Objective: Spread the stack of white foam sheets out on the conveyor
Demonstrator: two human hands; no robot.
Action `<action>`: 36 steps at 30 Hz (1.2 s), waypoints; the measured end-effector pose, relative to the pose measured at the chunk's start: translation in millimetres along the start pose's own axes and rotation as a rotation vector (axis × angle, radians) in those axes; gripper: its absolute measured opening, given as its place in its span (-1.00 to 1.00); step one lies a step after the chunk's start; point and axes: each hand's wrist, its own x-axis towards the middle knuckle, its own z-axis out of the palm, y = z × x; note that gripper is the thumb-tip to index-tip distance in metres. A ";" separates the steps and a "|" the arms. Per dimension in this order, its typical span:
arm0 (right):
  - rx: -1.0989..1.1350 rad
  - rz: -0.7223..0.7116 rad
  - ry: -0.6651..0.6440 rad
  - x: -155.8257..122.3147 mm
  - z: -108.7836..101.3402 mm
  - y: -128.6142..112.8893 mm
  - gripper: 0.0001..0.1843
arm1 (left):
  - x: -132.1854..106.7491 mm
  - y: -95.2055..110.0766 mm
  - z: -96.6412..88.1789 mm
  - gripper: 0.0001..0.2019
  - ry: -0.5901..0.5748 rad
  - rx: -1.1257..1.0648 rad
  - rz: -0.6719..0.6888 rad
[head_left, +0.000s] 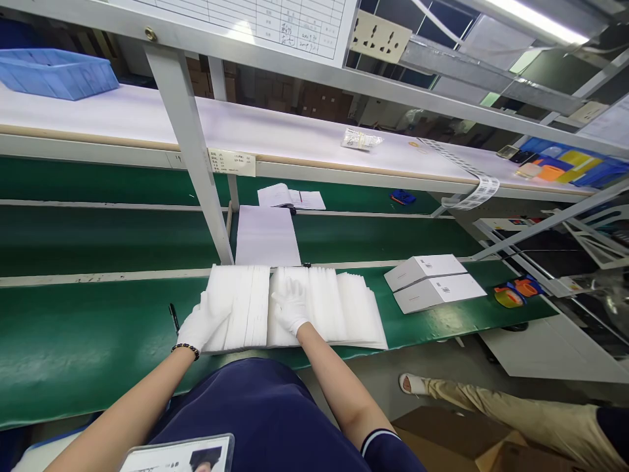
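Now my left hand (202, 323), grip unclear, and spread right hand (291, 305) are resting on white foam sheets (325, 305).

The white-gloved right hand (291, 308) covers part of the stacked white foam sheets (323, 308). The top edge cuts off the white printed form (275, 19), its handwriting too small to read; the left edge crops the blue plastic tray (81, 78). The clear-cased white badge (157, 460) and brown cardboard box (442, 436) run past the bottom edge.
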 end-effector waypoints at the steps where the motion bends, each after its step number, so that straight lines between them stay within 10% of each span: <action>1: 0.001 -0.019 0.000 1.2 -0.2 -5.1 -0.53 | 0.3 -0.2 0.3 -0.04 0.000 0.003 0.000; 10: 0.002 0.179 -0.093 14.0 1.7 -46.5 -0.05 | -0.5 0.6 3.3 -0.09 0.018 -0.006 -0.009; 23: -0.006 0.142 0.142 16.7 22.5 -5.1 0.15 | 1.9 -4.1 4.4 -0.03 0.025 -0.014 -0.004; 36: 0.068 0.008 0.003 24.0 29.9 -36.2 -0.36 | 6.6 -7.9 10.6 -0.06 0.029 -0.014 0.002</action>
